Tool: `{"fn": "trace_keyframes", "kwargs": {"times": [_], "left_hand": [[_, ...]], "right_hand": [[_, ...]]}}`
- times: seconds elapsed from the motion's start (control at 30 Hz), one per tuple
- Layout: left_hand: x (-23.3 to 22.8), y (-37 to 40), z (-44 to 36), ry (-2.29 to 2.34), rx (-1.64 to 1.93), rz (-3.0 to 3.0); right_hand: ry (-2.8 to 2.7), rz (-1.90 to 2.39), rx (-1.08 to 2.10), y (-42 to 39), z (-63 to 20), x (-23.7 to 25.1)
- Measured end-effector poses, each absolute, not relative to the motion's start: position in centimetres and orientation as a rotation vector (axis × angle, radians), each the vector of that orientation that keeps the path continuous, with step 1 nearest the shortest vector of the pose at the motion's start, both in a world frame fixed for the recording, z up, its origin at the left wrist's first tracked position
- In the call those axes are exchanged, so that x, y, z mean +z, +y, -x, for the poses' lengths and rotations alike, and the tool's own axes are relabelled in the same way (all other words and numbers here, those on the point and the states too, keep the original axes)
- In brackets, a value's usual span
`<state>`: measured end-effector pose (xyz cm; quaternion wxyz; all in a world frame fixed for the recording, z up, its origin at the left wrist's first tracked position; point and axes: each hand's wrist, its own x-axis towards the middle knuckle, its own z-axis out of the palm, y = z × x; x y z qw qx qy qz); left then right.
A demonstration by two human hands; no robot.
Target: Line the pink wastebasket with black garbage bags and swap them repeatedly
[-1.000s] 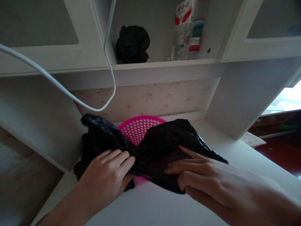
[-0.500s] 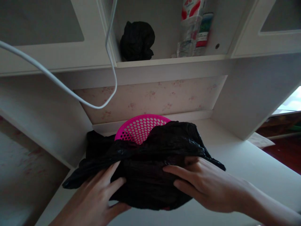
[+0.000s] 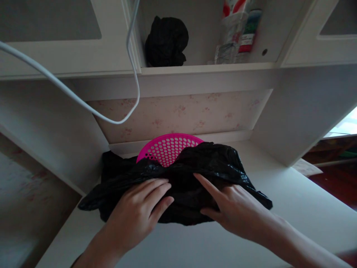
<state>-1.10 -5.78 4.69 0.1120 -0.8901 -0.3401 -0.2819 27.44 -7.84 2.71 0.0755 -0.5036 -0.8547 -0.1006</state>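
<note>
A black plastic bag (image 3: 217, 160) is spread over a pink perforated basket (image 3: 173, 145); the basket's back wall and rim show above it. My left hand (image 3: 139, 204) lies on the near left side of the bag, fingers stretched and pressed flat on the plastic. On the right, my right hand (image 3: 231, 204) touches the bag with its index finger pointing along the upper fold and its thumb apart below. The other right fingers are partly hidden. The rest of the basket cannot be seen under the bag.
The white desk surface (image 3: 178, 245) holds the basket against the back wall. A white cable (image 3: 92, 109) hangs at the upper left. On the shelf above are a crumpled black bag (image 3: 166, 42), a clear plastic bottle (image 3: 230, 37) and a red-and-green container (image 3: 249, 31).
My left hand has moved forward and right, now flat on the bag. My right index finger has reached farther up the fold. The bag's near edge has drawn back toward the basket.
</note>
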Motion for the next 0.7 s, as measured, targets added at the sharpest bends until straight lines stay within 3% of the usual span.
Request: {"fn": "trace_keyframes", "kwargs": {"times": [0.2,0.43,0.7], "left_hand": [[2.4,-4.9,1.6,-1.076,-0.754,2.598],[-0.9,-5.5,1.9,-1.233,-0.900,2.382],[-5.2,-5.3,1.7,-1.600,-1.042,2.132]], "right_hand": [[-2.465,1.587,-0.096,-8.0,-27.8,1.3],[-2.116,1.547,0.198,-7.9,-27.5,-1.5],[-1.889,1.505,0.107,-7.6,-26.1,-6.2]]}}
